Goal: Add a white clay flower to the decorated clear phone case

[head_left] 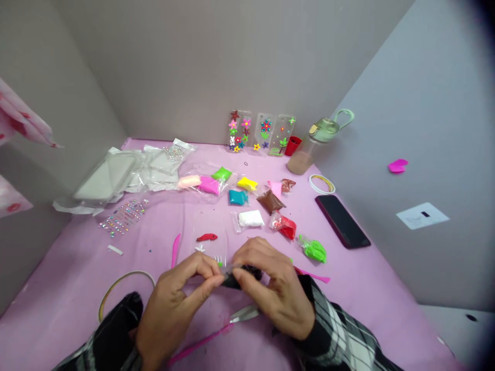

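Note:
My left hand (176, 304) and my right hand (273, 291) meet low in the middle of the pink table (69, 278). Both pinch a small clear packet of black clay (242, 275), fingertips pressed together at its top edge. Just beyond them lies a clear phone case (209, 232) with a red clay shape (207, 237) and small white pieces on it. Under my right hand a clear wrapper (243, 313) and a pink modelling tool (201, 342) rest on the table.
Small bags of coloured clay (240, 190) spread across the middle. Three decorated phone cases (263, 134) lean on the back wall beside a red cup (293, 145) and a water bottle (315, 141). A black phone (342, 221) lies right, gem stickers (124, 216) and plastic packaging (116, 178) left.

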The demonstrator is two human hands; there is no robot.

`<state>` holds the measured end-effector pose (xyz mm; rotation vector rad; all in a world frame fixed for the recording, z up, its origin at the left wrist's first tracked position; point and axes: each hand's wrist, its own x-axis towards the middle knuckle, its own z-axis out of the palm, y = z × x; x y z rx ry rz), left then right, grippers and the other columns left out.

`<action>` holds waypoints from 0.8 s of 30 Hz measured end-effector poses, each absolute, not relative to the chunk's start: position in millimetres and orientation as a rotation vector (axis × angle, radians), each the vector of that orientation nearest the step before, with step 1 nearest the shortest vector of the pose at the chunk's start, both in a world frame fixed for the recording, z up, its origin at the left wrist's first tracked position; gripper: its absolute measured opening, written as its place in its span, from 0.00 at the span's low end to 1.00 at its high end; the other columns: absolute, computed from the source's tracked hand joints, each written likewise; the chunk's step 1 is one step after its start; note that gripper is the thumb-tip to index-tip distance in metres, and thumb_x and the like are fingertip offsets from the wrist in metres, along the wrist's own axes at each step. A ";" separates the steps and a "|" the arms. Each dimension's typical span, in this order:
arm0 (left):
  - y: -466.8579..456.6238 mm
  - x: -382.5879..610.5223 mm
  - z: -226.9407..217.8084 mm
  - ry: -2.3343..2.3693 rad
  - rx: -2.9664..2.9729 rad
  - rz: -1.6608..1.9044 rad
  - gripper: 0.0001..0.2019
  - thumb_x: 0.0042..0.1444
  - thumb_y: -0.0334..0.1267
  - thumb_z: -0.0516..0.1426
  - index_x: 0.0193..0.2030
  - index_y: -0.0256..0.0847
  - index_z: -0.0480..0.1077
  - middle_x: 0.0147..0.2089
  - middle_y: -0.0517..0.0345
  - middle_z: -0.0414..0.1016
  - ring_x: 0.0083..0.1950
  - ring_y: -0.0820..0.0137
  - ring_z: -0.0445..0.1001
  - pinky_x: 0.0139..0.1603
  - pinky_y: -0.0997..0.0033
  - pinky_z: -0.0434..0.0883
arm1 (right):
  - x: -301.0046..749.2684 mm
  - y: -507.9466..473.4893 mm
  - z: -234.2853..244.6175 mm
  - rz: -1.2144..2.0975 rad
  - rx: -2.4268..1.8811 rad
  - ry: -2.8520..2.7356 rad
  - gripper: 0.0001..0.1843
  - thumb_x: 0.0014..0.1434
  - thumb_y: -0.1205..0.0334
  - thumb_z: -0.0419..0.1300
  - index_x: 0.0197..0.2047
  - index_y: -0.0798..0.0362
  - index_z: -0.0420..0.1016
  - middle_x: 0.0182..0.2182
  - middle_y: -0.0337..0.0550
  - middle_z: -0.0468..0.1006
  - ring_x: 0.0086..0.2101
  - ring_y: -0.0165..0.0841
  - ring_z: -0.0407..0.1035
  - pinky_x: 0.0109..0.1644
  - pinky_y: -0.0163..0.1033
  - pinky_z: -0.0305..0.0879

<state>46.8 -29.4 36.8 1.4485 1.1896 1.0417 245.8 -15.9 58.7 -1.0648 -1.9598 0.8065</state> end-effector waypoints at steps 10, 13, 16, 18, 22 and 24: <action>-20.3 13.7 32.4 1.378 1.265 1.209 0.13 0.66 0.48 0.58 0.30 0.47 0.73 0.22 0.66 0.64 0.25 0.70 0.67 0.29 0.72 0.65 | 275.6 -25.3 57.5 0.223 -1.290 -2.250 0.11 0.73 0.65 0.52 0.44 0.51 0.77 0.39 0.47 0.79 0.39 0.40 0.70 0.41 0.45 0.66; -19.2 11.5 35.8 1.366 1.154 1.254 0.11 0.63 0.47 0.61 0.32 0.46 0.74 0.25 0.66 0.70 0.29 0.70 0.72 0.33 0.73 0.69 | 243.7 -46.5 46.3 0.390 -0.955 -2.647 0.17 0.73 0.67 0.51 0.33 0.52 0.74 0.31 0.41 0.76 0.30 0.35 0.66 0.32 0.42 0.61; -17.2 10.0 44.2 1.386 1.141 1.287 0.07 0.59 0.44 0.65 0.33 0.45 0.77 0.30 0.66 0.78 0.32 0.72 0.75 0.38 0.76 0.71 | 210.7 -59.8 27.1 0.407 -0.779 -2.831 0.12 0.68 0.67 0.60 0.30 0.54 0.74 0.28 0.41 0.75 0.27 0.34 0.66 0.27 0.42 0.59; -16.7 7.1 49.8 1.378 1.121 1.311 0.06 0.55 0.43 0.67 0.33 0.45 0.78 0.32 0.66 0.79 0.33 0.72 0.76 0.38 0.77 0.73 | 198.0 -61.4 17.9 0.423 -0.740 -2.901 0.10 0.66 0.66 0.62 0.31 0.56 0.74 0.26 0.41 0.75 0.27 0.34 0.67 0.25 0.42 0.57; -14.9 -1.9 53.4 1.319 1.129 1.376 0.06 0.54 0.40 0.69 0.31 0.47 0.77 0.28 0.69 0.77 0.32 0.73 0.76 0.36 0.79 0.74 | 196.7 -48.8 26.1 0.564 -0.713 -2.905 0.09 0.64 0.66 0.63 0.31 0.54 0.73 0.28 0.39 0.75 0.24 0.32 0.65 0.20 0.41 0.53; -10.9 -5.1 50.2 1.318 1.173 1.372 0.07 0.56 0.40 0.67 0.29 0.47 0.76 0.27 0.70 0.75 0.30 0.74 0.75 0.34 0.80 0.73 | 201.2 -36.9 40.5 0.759 -0.838 -2.679 0.09 0.64 0.67 0.62 0.31 0.52 0.71 0.30 0.37 0.75 0.25 0.30 0.65 0.22 0.37 0.57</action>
